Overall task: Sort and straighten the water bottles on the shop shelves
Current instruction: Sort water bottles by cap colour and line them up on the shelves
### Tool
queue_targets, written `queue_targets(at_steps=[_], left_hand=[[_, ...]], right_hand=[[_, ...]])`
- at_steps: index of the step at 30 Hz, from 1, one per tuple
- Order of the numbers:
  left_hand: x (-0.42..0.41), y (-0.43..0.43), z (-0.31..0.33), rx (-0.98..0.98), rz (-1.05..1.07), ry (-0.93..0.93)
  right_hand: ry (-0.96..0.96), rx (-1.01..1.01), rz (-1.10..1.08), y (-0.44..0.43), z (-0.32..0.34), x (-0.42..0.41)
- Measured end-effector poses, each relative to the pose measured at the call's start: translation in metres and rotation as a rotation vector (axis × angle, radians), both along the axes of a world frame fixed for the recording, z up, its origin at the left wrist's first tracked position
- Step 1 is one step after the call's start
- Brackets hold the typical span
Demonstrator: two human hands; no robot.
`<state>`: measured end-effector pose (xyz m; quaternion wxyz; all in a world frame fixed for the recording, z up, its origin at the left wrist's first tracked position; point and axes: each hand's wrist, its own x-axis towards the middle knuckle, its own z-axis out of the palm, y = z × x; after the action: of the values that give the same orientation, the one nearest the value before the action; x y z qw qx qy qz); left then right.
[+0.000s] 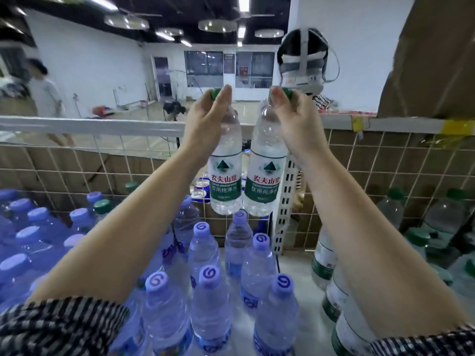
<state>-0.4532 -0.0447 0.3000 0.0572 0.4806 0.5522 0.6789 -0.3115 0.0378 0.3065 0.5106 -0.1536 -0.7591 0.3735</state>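
Note:
Two clear water bottles with green caps and green-and-white labels hang side by side above the shelf. My left hand [205, 119] pinches the left green-label bottle [226, 173] by its cap. My right hand [293, 119] pinches the right green-label bottle [264, 176] the same way. Both bottles are lifted above the purple-capped bottles [208, 299] that stand on the white shelf below. More green-capped bottles [326, 255] stand at the right, partly hidden behind my right forearm.
A white wire grid [359, 176] backs the shelf, with a white rail [90, 125] on top. Shrink-wrapped purple-capped packs [30, 242] fill the left. A cardboard box [431, 57] stands at upper right. A person [43, 91] walks in the room behind; a headset [303, 60] sits on the rail.

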Motion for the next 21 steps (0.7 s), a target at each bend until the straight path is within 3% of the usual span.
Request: queue_targets(at_steps=[7,21], left_hand=[[0.055,-0.026,0.013,0.066,0.018,0.098],[0.164,-0.099,-0.005,0.052,-0.065,-0.014]], right_hand=[[0.098,-0.032,0.109,-0.028,0.014,0.044],[0.073,-0.134,0.188,-0.100,-0.024,0.143]])
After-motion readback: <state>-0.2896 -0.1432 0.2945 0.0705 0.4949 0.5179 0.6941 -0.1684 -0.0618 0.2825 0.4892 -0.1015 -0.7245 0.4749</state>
